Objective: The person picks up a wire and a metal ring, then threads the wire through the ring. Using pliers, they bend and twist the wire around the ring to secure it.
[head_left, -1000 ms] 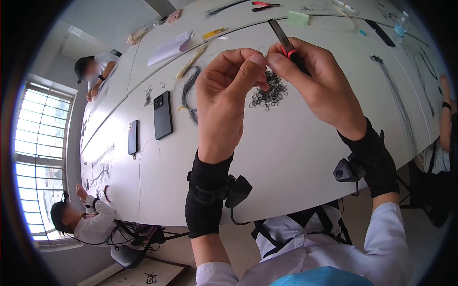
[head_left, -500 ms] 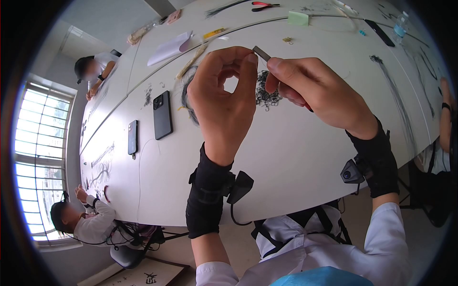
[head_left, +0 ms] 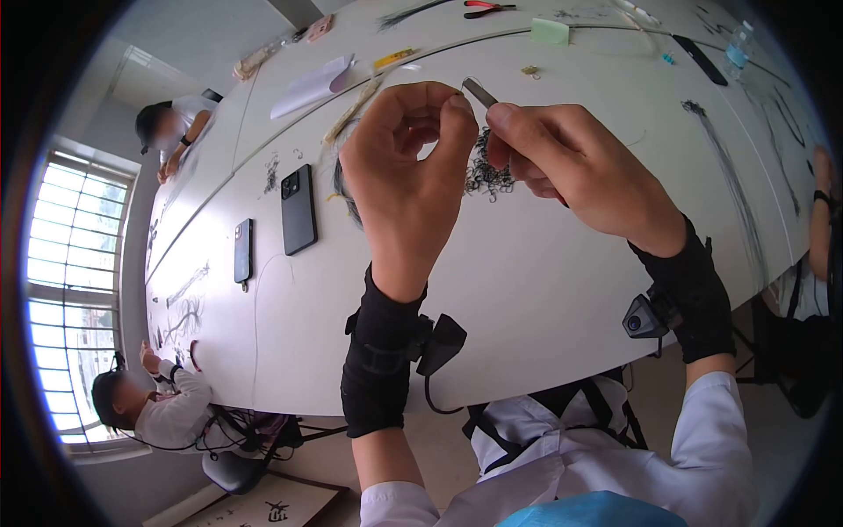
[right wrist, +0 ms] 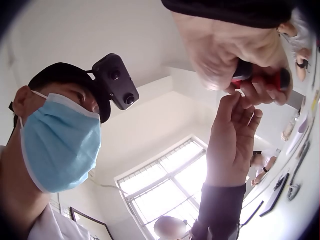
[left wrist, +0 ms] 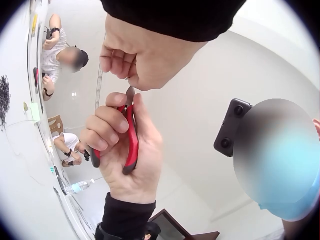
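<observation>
My left hand (head_left: 404, 167) pinches a thin wire (head_left: 468, 80) between thumb and forefinger; most of the piece is hidden by the fingertips. My right hand (head_left: 584, 167) grips pliers (head_left: 479, 93) whose grey tip reaches the wire right at the left fingertips. In the left wrist view, the pliers' red and black handles (left wrist: 132, 140) lie in the right palm with the fingers curled round them. The right wrist view shows the left hand (right wrist: 230, 145) beneath the right one. Partly covered by the right hand, a pile of small dark wire hooks (head_left: 492, 183) lies on the table.
Two phones (head_left: 299, 211) and a bundle of dark wires (head_left: 353, 209) lie left of the hands. Another wire bundle (head_left: 729, 171) is to the right. Farther back are red-handled pliers (head_left: 487, 9), a green note (head_left: 550, 32) and a bottle (head_left: 739, 44). Other people sit around the table (head_left: 527, 307).
My right hand has turned over, bringing the pliers from lying across the palm to having their tip at the left fingertips. My left hand has tilted slightly and shifted left.
</observation>
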Demonstrator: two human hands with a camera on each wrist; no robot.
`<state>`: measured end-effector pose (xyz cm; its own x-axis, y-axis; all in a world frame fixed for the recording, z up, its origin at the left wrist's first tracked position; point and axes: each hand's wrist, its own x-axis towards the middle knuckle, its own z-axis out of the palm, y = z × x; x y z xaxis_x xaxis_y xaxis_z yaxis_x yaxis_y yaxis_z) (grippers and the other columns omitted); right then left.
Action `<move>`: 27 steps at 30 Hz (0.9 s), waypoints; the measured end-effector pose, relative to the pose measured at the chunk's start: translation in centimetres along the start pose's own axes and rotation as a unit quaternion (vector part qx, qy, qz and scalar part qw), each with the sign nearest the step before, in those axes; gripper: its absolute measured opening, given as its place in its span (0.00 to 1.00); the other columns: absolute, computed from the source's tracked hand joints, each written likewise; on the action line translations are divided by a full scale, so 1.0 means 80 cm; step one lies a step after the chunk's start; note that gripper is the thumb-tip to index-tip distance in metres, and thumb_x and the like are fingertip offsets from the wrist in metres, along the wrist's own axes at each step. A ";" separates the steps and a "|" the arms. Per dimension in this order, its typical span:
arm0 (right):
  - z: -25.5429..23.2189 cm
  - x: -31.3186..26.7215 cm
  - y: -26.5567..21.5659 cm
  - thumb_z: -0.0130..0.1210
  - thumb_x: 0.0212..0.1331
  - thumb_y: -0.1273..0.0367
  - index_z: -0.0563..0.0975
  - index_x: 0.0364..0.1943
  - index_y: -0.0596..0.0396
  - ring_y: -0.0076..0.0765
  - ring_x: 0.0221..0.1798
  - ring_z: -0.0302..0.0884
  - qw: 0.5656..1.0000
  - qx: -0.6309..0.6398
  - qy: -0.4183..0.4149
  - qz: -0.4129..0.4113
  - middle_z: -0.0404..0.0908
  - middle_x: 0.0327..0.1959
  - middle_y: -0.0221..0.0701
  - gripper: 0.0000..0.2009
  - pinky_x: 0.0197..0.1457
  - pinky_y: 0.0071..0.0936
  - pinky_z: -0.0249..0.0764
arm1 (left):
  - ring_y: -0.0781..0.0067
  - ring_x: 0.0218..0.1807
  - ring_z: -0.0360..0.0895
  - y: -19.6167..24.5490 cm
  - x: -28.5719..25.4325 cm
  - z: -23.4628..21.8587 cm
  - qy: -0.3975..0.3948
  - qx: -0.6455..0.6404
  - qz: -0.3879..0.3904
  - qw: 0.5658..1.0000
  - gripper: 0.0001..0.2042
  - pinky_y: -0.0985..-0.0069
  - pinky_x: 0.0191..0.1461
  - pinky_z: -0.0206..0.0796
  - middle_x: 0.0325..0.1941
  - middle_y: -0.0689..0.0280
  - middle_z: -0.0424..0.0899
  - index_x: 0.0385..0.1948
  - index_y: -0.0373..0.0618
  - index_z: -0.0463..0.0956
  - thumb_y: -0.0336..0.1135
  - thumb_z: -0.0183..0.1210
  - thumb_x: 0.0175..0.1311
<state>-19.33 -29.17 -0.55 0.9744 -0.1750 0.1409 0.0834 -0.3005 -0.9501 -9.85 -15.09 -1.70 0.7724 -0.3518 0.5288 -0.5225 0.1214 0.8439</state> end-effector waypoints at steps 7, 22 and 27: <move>-0.008 0.011 0.009 0.56 0.68 0.56 0.81 0.31 0.56 0.15 0.22 0.61 0.994 0.111 0.018 -0.001 0.66 0.17 0.20 0.17 0.26 0.19 0.56 | 0.76 0.34 0.78 0.001 -0.003 -0.002 -0.080 -0.245 -0.133 0.957 0.06 0.74 0.42 0.72 0.35 0.65 0.83 0.40 0.36 0.81 0.30 0.61 0.68; -0.029 0.004 0.000 0.57 0.64 0.63 0.76 0.33 0.55 0.21 0.26 0.63 0.957 0.285 -0.032 0.047 0.64 0.22 0.20 0.10 0.35 0.24 0.64 | 0.76 0.45 0.78 0.002 0.011 -0.018 -0.095 0.124 0.221 0.963 0.11 0.76 0.48 0.73 0.50 0.62 0.82 0.46 0.39 0.81 0.20 0.63 0.63; -0.031 0.004 0.002 0.58 0.64 0.64 0.78 0.32 0.56 0.22 0.26 0.64 0.946 0.307 -0.073 0.081 0.67 0.22 0.22 0.10 0.35 0.25 0.65 | 0.74 0.47 0.78 0.003 0.011 -0.022 -0.125 0.140 0.246 0.951 0.13 0.76 0.49 0.72 0.48 0.63 0.80 0.45 0.40 0.82 0.19 0.66 0.58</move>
<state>-19.55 -31.62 0.03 0.9995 -0.0276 -0.0173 -0.0073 0.3275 -0.9448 -8.67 -13.77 -0.85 0.3183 -0.5304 0.7857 -0.9007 0.0892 0.4251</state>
